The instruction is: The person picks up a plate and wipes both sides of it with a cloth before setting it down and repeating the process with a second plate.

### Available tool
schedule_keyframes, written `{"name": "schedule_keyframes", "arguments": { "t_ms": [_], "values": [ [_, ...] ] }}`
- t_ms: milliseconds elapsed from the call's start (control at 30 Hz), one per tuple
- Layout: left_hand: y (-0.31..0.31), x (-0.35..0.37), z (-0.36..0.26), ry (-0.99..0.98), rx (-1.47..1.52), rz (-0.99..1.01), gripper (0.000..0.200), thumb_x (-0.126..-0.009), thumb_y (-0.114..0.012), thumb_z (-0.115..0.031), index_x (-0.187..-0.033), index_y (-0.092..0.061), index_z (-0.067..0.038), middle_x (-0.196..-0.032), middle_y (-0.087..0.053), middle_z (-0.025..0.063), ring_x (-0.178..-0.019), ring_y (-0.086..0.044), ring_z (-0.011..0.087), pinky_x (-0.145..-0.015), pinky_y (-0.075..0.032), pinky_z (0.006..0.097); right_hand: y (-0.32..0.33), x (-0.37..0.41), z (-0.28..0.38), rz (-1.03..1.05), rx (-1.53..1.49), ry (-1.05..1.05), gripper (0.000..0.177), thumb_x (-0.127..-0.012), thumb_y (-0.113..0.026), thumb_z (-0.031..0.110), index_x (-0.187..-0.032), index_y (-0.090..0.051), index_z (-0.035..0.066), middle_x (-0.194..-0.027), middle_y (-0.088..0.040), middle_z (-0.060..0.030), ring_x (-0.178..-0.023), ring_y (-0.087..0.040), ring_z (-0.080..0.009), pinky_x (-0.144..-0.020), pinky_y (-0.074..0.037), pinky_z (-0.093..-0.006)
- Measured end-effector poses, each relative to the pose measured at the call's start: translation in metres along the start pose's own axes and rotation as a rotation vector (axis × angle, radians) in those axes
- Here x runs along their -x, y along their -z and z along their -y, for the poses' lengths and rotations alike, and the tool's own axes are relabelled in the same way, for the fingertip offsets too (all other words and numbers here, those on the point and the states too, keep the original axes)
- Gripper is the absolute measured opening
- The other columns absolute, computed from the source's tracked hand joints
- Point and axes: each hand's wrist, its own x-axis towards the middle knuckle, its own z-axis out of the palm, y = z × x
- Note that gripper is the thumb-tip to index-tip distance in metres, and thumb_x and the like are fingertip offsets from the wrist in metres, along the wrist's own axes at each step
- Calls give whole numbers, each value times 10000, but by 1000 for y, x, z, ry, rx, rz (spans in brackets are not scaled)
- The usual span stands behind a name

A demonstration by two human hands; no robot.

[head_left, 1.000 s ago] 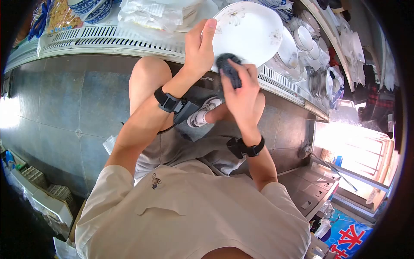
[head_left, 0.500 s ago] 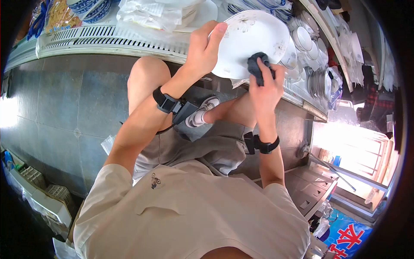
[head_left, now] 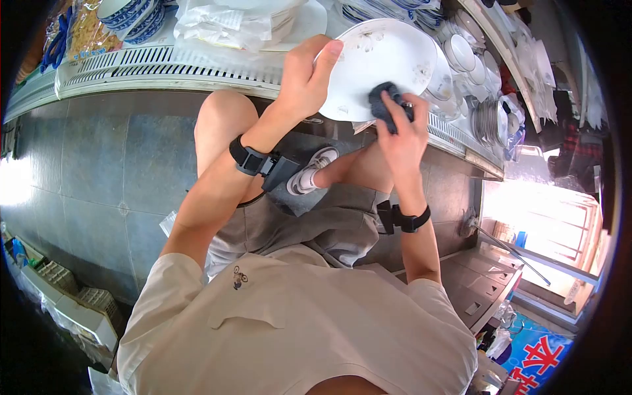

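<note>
A white plate [head_left: 372, 62] with faint floral sprigs is held up, tilted, in front of the shelf. My left hand [head_left: 306, 76] grips its left rim, thumb on the face and the other fingers out of sight behind it. A dark grey cloth [head_left: 382, 105] is pressed to the lower right part of the plate. My right hand [head_left: 403, 128] has its fingers closed on this cloth. Both wrists wear black straps with small devices.
Behind the plate runs a shelf with a slotted white edge [head_left: 151, 76]. On it stand blue-patterned bowls [head_left: 135, 16], plastic-wrapped dishes [head_left: 230, 23], white bowls [head_left: 461, 52] and stacked plates [head_left: 487, 122]. Plastic crates [head_left: 99, 299] sit at lower left. Drawers [head_left: 477, 289] stand at right.
The cloth and my right hand have slid slightly left across the plate. The plate and my left hand have shifted a little left with the grip unchanged.
</note>
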Motion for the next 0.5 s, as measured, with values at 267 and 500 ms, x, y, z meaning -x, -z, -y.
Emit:
{"name": "schedule_keyframes", "arguments": {
  "t_ms": [267, 500],
  "values": [
    [-1, -4, 10, -55, 97, 67, 500, -1097, -499, -394, -909, -612, 55, -727, -544, 112, -691, -465, 184, -645, -430, 337, 27, -21, -18, -169, -110, -31, 411, -734, -836, 61, -1131, -780, 153, -1338, -544, -172, -1056, -666, -275, -861, -558, -353],
    [0, -6, 8, 115, 238, 89, 582, -1083, -488, -522, -916, -619, 20, -768, -542, -1, -750, -453, 97, -660, -407, 289, 26, -28, -26, 81, -656, -389, 274, -835, -805, 36, -1102, -750, 5, -981, -747, -72, -900, -677, -119, -823, -529, -258]
  ]
}}
